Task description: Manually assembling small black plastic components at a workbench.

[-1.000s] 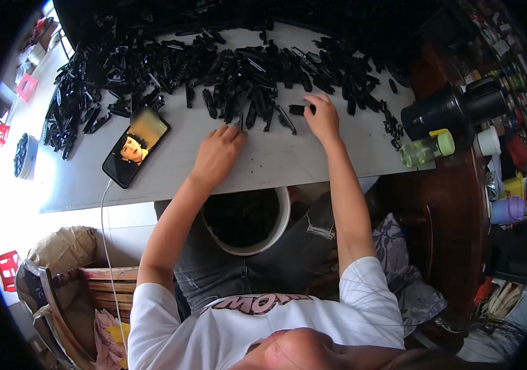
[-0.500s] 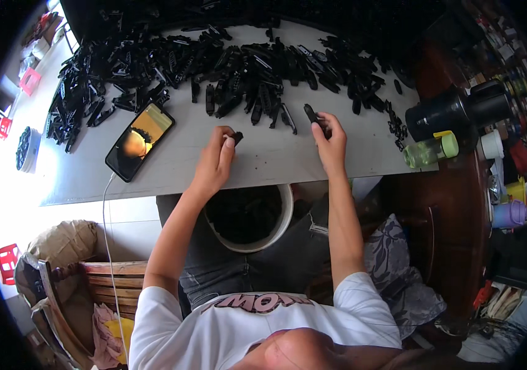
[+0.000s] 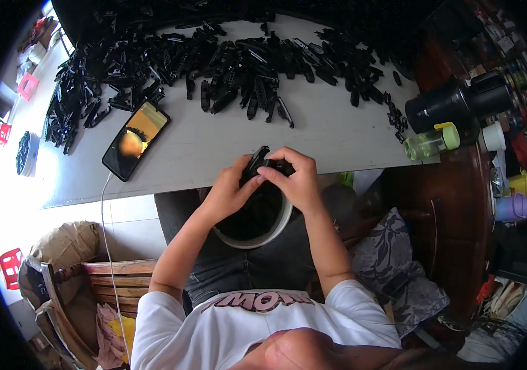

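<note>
My left hand [image 3: 229, 187] is closed around a long black plastic piece [image 3: 255, 161] that sticks up past its fingers. Against it, my right hand [image 3: 297, 177] pinches a second dark piece [image 3: 284, 167], partly hidden by the fingers. Both hands meet just over the table's front edge, above a white bucket [image 3: 284, 222] with dark contents that sits between my legs. Across the far half of the table [image 3: 195, 142] spreads a heap of similar black plastic pieces [image 3: 226, 71].
A lit phone [image 3: 137, 142] with a white cable [image 3: 104, 222] lies on the left. At the right stand a green bottle [image 3: 427, 145] and a large black flask [image 3: 436, 111]. A round container [image 3: 27, 154] of black pieces sits far left, a wooden chair [image 3: 118, 280] below.
Both hands have come together over the bucket. My right hand moved left and nearer with its black piece, and my left hand shifted right and slightly nearer.
</note>
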A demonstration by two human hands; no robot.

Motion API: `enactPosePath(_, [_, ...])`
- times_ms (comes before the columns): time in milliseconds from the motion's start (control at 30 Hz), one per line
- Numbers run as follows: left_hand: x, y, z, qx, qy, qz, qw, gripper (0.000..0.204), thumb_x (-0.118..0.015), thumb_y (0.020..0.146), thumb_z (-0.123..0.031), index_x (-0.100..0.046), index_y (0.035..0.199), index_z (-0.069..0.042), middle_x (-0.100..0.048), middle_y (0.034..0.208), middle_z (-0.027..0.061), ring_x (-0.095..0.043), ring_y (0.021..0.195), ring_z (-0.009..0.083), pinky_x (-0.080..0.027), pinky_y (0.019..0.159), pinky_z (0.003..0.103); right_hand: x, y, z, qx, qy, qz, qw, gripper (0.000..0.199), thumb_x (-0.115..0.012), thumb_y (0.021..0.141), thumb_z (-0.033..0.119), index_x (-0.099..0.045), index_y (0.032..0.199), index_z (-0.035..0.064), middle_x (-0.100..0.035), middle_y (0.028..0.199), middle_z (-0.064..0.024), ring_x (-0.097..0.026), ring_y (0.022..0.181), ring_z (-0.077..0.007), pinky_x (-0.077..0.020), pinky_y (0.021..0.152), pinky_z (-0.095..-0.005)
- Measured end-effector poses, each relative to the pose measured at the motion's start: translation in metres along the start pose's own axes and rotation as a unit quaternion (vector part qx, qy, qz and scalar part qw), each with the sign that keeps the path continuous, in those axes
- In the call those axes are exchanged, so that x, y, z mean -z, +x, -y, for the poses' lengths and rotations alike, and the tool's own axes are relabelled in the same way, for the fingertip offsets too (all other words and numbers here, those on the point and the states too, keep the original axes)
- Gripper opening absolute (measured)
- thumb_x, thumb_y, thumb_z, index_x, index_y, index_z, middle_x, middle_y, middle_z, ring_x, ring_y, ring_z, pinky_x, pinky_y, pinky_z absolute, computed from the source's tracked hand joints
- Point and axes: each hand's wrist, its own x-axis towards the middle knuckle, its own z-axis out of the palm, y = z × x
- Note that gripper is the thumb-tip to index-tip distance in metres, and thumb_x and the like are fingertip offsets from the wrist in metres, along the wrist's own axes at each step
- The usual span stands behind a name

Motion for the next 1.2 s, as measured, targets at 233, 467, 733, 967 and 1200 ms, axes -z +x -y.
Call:
enactPosePath(233, [0.000,-0.004,-0.009,0.129,-0.228,0.089,0.961,0.034,-0.051,0.092,-0.011,-0.047,0.122,0.003,-0.057,0.089,0.0067,-0.057,0.082,0.0113,-0.048,0.068,0.024,-0.011,-0.013,-0.013,-0.113,0.292,-0.002,0.950,0.029,-0.073,0.075,0.011,-0.057,0.097,0.0002,-0.062,0.076,-0.0030,-0.059,0.067,-0.0103,-0.0466,0.061,-0.0244])
enactPosePath(467, [-0.011,0.041,0.006,0.009,0.055,0.087,0.995,0.034,-0.053,0.087,-0.008,-0.051,0.121,-0.004,-0.062,0.093,0.0123,-0.061,0.086,0.0217,-0.049,0.073,0.033,0.018,0.003,-0.043,-0.096,0.298,-0.215,0.925,0.016,-0.068,0.076,0.013,-0.056,0.083,0.0054,-0.060,0.078,-0.0052,-0.057,0.078,-0.0141,-0.0461,0.072,-0.0286])
enactPosePath(733, [-0.033,0.118,0.044,-0.236,0.425,-0.050,0.872,0.041,-0.050,0.076,-0.004,-0.054,0.116,-0.011,-0.050,0.125,0.0062,-0.046,0.116,0.0248,-0.040,0.091,0.036,0.149,0.101,-0.114,-0.178,-0.209,-0.297,0.914,0.019,-0.062,0.079,0.011,-0.055,0.095,0.0024,-0.061,0.095,-0.0124,-0.060,0.079,-0.0250,-0.0510,0.068,-0.0379])
enactPosePath(967, [-0.005,0.104,0.047,-0.218,0.492,-0.012,0.843,0.022,-0.054,0.074,-0.012,-0.060,0.094,-0.010,-0.055,0.097,0.0022,-0.050,0.096,0.0189,-0.038,0.086,0.031,0.161,0.134,-0.106,-0.263,-0.518,-0.136,0.803,0.044,-0.069,0.076,0.024,-0.055,0.114,0.0077,-0.064,0.098,-0.0135,-0.061,0.091,-0.0309,-0.0516,0.075,-0.0439])
enactPosePath(1200, [0.026,0.085,0.026,-0.181,0.393,-0.073,0.899,0.022,-0.063,0.072,-0.010,-0.059,0.093,-0.008,-0.056,0.092,0.0043,-0.050,0.092,0.0226,-0.039,0.084,0.034,0.110,0.108,-0.063,-0.182,-0.510,0.015,0.841,0.041,-0.070,0.070,0.016,-0.058,0.107,0.0027,-0.064,0.096,-0.0172,-0.061,0.092,-0.0308,-0.0495,0.077,-0.0399])
